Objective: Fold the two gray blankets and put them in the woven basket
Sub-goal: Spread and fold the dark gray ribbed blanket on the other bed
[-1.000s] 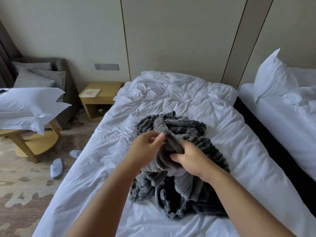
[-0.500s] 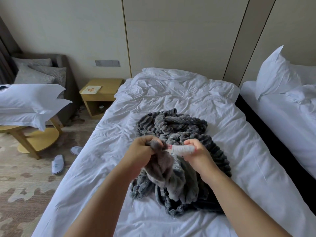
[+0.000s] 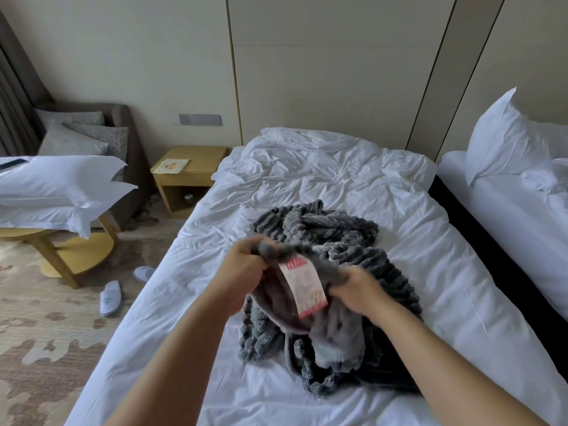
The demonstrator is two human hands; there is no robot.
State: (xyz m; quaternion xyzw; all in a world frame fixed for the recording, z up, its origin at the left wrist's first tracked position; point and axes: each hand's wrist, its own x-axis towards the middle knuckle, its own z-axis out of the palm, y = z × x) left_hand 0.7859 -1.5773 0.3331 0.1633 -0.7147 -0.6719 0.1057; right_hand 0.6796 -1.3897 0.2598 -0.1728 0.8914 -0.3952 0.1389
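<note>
A crumpled heap of ribbed gray blanket [image 3: 338, 238] lies in the middle of the white bed [image 3: 307, 179]. I cannot tell one blanket from the other in the heap. My left hand [image 3: 242, 272] grips a raised edge of the gray blanket. My right hand [image 3: 356, 290] grips the same edge further right. Between my hands hangs a white and pink label [image 3: 305, 287], sewn to that edge. No woven basket is in view.
A second bed with white pillows [image 3: 504, 139] stands at the right, across a dark gap. A wooden nightstand [image 3: 187, 179] stands left of the bed. Stacked pillows [image 3: 55, 186] rest on a low round table at left. White slippers [image 3: 110, 298] lie on the carpet.
My hands have drawn apart along the blanket's edge, stretching it between them. The label, earlier pinched by my right hand, now hangs free between them.
</note>
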